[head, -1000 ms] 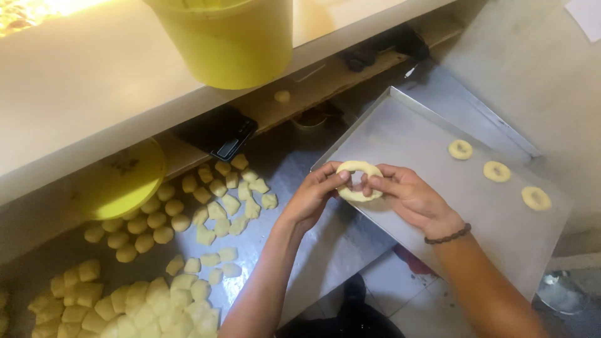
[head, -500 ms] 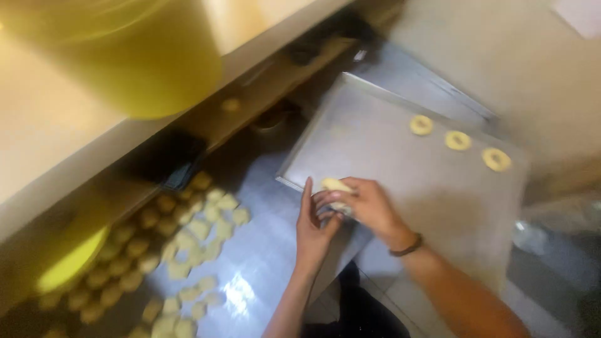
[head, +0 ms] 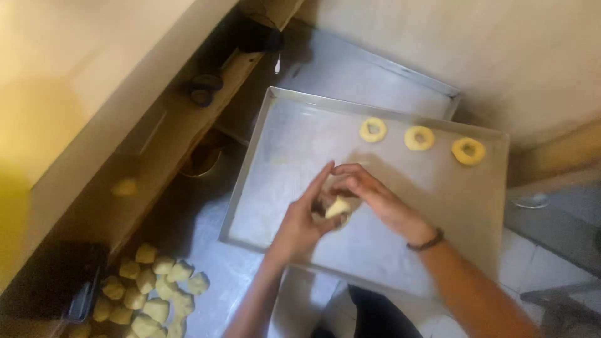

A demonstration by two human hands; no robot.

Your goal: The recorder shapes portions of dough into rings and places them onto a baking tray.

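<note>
Both hands meet over the middle of a metal baking tray (head: pixel 275 163). My left hand (head: pixel 300 216) and my right hand (head: pixel 369 194) are closed together around one pale yellow dough ring (head: pixel 339 207), most of it hidden by my fingers. Three shaped dough rings lie in a row along the tray's far edge: one (head: pixel 373 129), a second (head: pixel 419 138), a third (head: pixel 469 151). A dark band sits on my right wrist.
Several loose dough pieces (head: pixel 153 294) lie on the steel counter at lower left. A second tray (head: pixel 375 69) sits behind the first. A wooden shelf (head: pixel 188 119) with dark objects runs along the left. A dark container (head: pixel 56 281) stands at far left.
The view has swung right and down, so the dough pile slid to the lower left. My hands moved with the dough ring from the tray's near left corner out over its middle.
</note>
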